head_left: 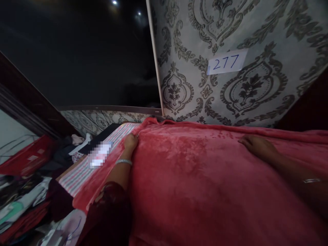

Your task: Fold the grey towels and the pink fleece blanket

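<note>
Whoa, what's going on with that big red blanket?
A person has both hands on the red blanket. The left hand is near its left side, beside a striped cloth. The right hand rests farther right. The blanket lies spread wide, bunched a little along the edge near the patterned wall.

The number "277" is handwritten in blue ink on a white paper label (241, 56), which is stuck at a slight upward slant on the patterned wallpaper (221, 32). A tiny mark (157, 111) on the lower frame of the dark screen (89, 65) is too small to read. Pale marks (32, 158) on the red item (15, 165) at far left are too blurred to tell as lettering.
</note>
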Tool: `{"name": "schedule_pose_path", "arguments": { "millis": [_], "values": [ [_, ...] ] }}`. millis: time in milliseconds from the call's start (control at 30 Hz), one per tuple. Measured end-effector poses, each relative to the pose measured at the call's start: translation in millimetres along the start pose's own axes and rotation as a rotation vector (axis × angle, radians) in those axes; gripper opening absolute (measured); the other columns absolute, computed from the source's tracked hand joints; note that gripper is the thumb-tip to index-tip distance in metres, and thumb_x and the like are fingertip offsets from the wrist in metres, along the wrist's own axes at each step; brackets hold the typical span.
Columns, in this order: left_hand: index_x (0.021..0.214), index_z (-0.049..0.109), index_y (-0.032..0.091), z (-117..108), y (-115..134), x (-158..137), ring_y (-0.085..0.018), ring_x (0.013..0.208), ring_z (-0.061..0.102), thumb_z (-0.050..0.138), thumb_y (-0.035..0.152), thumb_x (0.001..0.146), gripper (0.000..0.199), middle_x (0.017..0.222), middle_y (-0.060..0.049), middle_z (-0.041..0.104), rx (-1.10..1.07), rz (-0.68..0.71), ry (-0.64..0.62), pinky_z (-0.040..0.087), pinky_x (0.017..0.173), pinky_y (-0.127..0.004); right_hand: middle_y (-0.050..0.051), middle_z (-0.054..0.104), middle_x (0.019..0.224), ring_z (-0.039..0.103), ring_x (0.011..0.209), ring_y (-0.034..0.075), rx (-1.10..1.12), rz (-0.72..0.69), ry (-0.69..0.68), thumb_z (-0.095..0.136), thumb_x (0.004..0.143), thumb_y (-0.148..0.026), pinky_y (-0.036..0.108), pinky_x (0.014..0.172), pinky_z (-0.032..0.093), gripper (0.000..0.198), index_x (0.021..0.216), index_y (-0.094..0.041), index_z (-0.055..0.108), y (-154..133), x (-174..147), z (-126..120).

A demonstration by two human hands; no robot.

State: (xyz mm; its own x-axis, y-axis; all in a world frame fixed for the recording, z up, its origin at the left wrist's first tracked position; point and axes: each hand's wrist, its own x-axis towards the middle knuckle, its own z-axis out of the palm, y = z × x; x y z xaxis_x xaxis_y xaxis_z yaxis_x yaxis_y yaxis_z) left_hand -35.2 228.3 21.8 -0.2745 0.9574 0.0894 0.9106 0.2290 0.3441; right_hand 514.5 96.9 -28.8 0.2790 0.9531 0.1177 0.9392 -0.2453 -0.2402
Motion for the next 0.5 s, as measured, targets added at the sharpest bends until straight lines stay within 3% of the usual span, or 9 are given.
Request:
{"name": "schedule_pose_path", "arguments": {
  "millis": [100, 233, 500],
  "values": [
    [0.126, 0.058, 0.008, -5.8, -8.7, 3.5, -0.036, 0.118, 0.064, 0.041, 0.038, 0.099, 0.044, 0.125, -0.027, 0.067, 0.034, -0.021, 0.079, 0.048, 0.088, -0.041, 0.013, 0.073, 0.099, 0.065, 0.090, 0.024, 0.045, -0.033, 0.013, 0.047, 0.099, -0.032, 0.030, 0.072, 0.041, 0.024, 0.091, -0.019, 0.065, -11.3, 13.2, -10.3],
    [0.125, 0.057, 0.010, -15.6, -18.0, 19.2, -0.037, 0.115, 0.065, 0.041, 0.038, 0.099, 0.041, 0.121, -0.025, 0.069, 0.105, 0.001, 0.177, 0.048, 0.088, -0.042, 0.013, 0.073, 0.098, 0.063, 0.088, 0.022, 0.065, -0.064, 0.023, 0.048, 0.100, -0.031, 0.028, 0.070, 0.037, 0.024, 0.096, -0.016, 0.066, -33.2, 35.9, -8.8],
    [0.124, 0.058, 0.008, 15.2, -24.5, 23.9, -0.037, 0.117, 0.065, 0.036, 0.054, 0.099, 0.057, 0.123, -0.028, 0.067, 0.111, -0.001, 0.014, 0.049, 0.090, -0.041, 0.013, 0.072, 0.097, 0.063, 0.087, 0.022, 0.078, -0.042, -0.073, 0.046, 0.102, -0.034, 0.029, 0.068, 0.038, 0.026, 0.089, -0.018, 0.063, -35.2, 41.0, 19.5]
  ]
}}
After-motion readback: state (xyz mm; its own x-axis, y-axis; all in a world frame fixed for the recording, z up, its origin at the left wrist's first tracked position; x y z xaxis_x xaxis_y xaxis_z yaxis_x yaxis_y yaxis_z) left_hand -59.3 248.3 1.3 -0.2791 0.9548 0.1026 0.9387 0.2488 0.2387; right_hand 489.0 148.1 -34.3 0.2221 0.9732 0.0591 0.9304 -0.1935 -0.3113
